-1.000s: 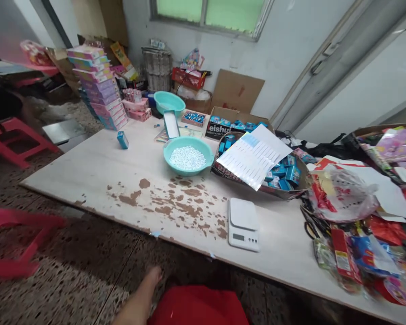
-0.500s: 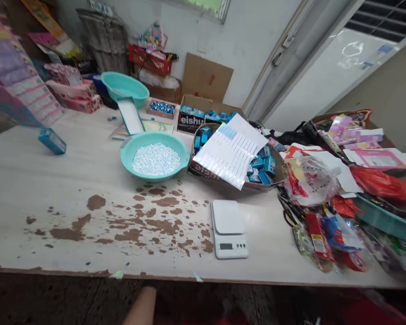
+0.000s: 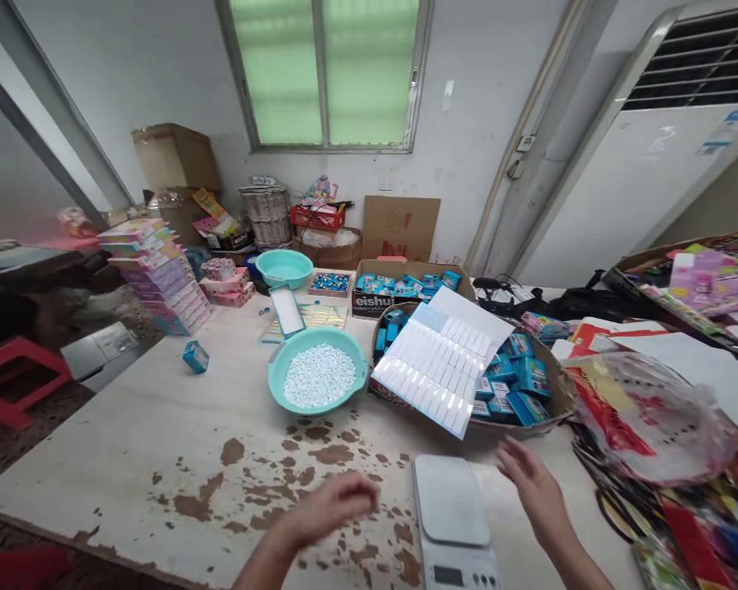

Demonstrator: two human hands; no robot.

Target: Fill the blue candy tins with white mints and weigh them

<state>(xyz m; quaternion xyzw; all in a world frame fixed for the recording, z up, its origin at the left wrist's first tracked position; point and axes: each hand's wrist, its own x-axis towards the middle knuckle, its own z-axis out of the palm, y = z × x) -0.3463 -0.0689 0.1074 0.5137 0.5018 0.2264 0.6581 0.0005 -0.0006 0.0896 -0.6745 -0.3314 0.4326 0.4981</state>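
My left hand point(image 3: 329, 510) hovers over the worn patch of the table, left of a white digital scale point(image 3: 452, 501). Its fingers are slightly bent, blurred and empty. On the scale's other side my right hand point(image 3: 536, 490) is raised with fingers apart, holding nothing. Beyond my left hand stands a turquoise basin point(image 3: 275, 383) full of small white-blue pellets point(image 3: 320, 375). Sheets of printed labels point(image 3: 434, 360) lie across an open carton of small blue boxes point(image 3: 532, 377), just past the scale.
A second carton point(image 3: 369, 307), a shallow tray point(image 3: 330, 283) of blue pieces and another turquoise basin point(image 3: 284, 267) stand behind. One small blue box point(image 3: 195, 357) is at left, near stacked packs point(image 3: 160, 283). Plastic bags point(image 3: 652, 418) and scissors crowd the right side.
The view has lifted, showing the window and more of the room. Both my hands have come up over the table on either side of the scale; earlier only a forearm showed below its edge.
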